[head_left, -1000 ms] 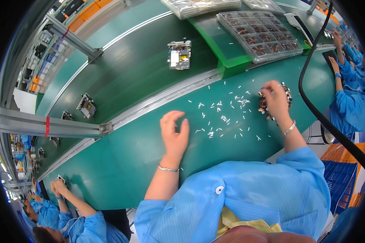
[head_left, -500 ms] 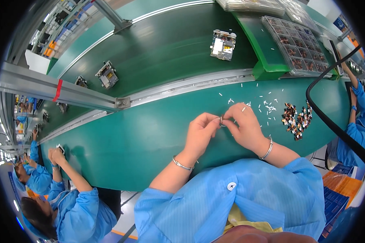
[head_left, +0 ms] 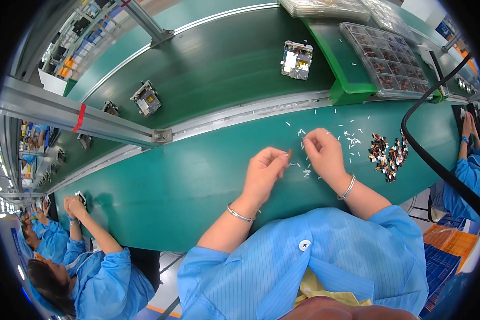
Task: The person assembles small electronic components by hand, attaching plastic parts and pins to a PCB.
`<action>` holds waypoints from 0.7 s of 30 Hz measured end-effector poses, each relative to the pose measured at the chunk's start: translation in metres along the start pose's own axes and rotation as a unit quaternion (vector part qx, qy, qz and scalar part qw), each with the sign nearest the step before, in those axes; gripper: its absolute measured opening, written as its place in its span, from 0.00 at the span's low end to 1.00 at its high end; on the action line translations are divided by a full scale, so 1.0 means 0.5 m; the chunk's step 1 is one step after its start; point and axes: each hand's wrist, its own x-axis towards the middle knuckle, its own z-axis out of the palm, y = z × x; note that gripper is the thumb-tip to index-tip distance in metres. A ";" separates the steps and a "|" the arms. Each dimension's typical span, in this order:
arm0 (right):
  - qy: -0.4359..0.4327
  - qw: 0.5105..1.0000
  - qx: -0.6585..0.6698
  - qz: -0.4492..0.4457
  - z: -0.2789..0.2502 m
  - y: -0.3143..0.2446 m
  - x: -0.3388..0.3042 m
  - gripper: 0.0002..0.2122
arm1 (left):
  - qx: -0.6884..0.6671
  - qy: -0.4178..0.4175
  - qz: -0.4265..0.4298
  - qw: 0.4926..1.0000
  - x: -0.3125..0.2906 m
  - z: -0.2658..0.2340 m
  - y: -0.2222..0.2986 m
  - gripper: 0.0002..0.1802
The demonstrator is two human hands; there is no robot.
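Note:
My left hand [head_left: 265,172] is raised over the green table, thumb and forefinger pinching a small brownish part [head_left: 289,153] too tiny to name. To its right, a short gap away, is my right hand [head_left: 326,157]. Its fingertips are pressed together at the edge of scattered short white strips [head_left: 353,142], and whatever lies between them is hidden. Some white strips [head_left: 306,173] also lie between the two hands. A loose pile of small black, orange and white components [head_left: 389,158] rests right of my right hand.
Behind a metal rail, a dark green belt [head_left: 213,69] carries circuit-board assemblies [head_left: 297,60]. A clear compartment tray [head_left: 386,60] of parts stands on a green-edged platform at far right. A black cable [head_left: 405,125] arches across the right. Co-workers in blue sit at left [head_left: 106,277] and right.
My hands were together at one small part; now my right hand has drawn away to the right, toward the white strips. The assemblies on the belt have shifted slightly right.

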 end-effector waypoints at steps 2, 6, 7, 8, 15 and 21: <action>-0.011 0.999 -0.029 0.014 -0.013 0.011 -0.006 0.02 | -0.017 0.000 0.008 1.000 0.000 -0.001 -0.001 0.04; 0.000 0.994 -0.032 -0.107 -0.009 -0.010 -0.037 0.05 | -0.013 0.008 0.016 1.000 0.002 0.000 -0.005 0.04; 0.002 0.994 -0.031 -0.108 -0.008 -0.020 -0.046 0.05 | -0.011 0.013 0.020 1.000 0.002 0.000 -0.007 0.04; -0.030 0.990 -0.010 -0.138 -0.006 -0.031 -0.054 0.08 | -0.009 0.019 0.023 1.000 0.001 0.000 -0.008 0.05; -0.074 0.979 -0.007 -0.189 0.019 -0.027 -0.051 0.09 | 0.081 0.014 0.017 0.996 -0.001 -0.003 -0.020 0.07; -0.092 0.977 0.187 0.040 0.032 0.011 -0.032 0.05 | 0.329 0.138 0.229 0.906 0.066 -0.042 0.010 0.10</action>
